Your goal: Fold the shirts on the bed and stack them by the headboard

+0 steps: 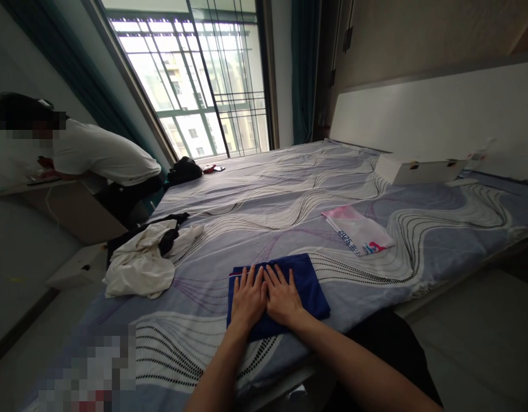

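Observation:
A folded dark blue garment [309, 286] lies flat near the front edge of the bed, with a thin red and white stripe at its left edge. My left hand [249, 297] rests palm down on its left half, fingers stretched out. Beside it, my right hand [283, 294] presses flat on the middle of the cloth, fingers extended away from me. The two hands touch or nearly touch at the thumbs. Neither hand grips anything. Part of the garment is hidden under my hands and forearms.
A white and pink folded cloth [358, 229] with printing lies to the right. Rumpled cream and black clothes [141, 260] sit at left on the patterned bed [264, 200]. Farther back are a white box [418, 170] and a black bag [184, 170]. Another person [104, 151] leans over a desk.

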Available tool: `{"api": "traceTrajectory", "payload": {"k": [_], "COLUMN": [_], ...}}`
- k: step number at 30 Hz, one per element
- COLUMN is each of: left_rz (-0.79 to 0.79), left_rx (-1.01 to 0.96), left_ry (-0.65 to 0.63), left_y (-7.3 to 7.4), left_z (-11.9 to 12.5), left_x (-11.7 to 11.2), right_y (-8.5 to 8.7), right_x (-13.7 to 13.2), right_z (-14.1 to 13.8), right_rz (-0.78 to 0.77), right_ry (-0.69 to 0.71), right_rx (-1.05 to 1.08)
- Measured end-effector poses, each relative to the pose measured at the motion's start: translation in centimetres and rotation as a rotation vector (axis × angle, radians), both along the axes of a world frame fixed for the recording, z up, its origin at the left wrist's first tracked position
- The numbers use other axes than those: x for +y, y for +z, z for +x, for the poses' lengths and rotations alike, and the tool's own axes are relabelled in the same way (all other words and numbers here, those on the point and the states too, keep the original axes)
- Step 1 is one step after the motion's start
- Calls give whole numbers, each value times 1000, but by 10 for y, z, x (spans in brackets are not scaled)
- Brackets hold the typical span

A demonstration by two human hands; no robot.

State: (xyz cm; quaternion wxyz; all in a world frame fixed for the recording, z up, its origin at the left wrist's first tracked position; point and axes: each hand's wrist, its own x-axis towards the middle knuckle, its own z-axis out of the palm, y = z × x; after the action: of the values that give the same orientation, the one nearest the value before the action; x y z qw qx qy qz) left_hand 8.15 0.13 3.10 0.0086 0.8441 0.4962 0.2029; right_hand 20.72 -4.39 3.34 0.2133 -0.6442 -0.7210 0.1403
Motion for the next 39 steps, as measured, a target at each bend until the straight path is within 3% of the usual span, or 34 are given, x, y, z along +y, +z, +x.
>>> {"api": "traceTrajectory", "payload": {"k": [4, 8, 13, 18, 20, 23, 25, 28, 32, 36, 39], "left_rz": [9, -13, -7, 103, 81, 12, -41, -122, -204, -268, -289], "left_rx": [113, 126, 115, 128, 141, 130, 87, -23, -106, -117, -128], "left_ry": [93, 161, 203, 35, -40, -51, 5, 191, 405, 406, 371], "left_y": [-4, 1, -5, -10, -8, -6, -9, -19, -25, -16, -11], "left_z": [0, -1, -4, -19, -29, -44, -55, -72, -84, -85, -85], "left_x": [-3, -5, -7, -28, -38, -49, -54, -59, -65, -68, -65], "right_y": [-2, 1, -6, -13, -14, -14, -15, -17, -18, -11, -1], "right_x": [4, 4, 7, 12, 14, 18, 22, 26, 25, 17, 13], "right_z": [9, 12, 19, 37, 44, 52, 57, 62, 62, 67, 84], "right_rz": [-4, -22, -22, -44, -64, -72, -73, -73, -23, 28, -149], "right_ry": [-3, -26, -48, -149, -170, -181, -202, -281, -521, -731, -722], "right_rx": [-44, -72, -110, -136, -139, -132, -124, -121, -136, -67, 105]}}
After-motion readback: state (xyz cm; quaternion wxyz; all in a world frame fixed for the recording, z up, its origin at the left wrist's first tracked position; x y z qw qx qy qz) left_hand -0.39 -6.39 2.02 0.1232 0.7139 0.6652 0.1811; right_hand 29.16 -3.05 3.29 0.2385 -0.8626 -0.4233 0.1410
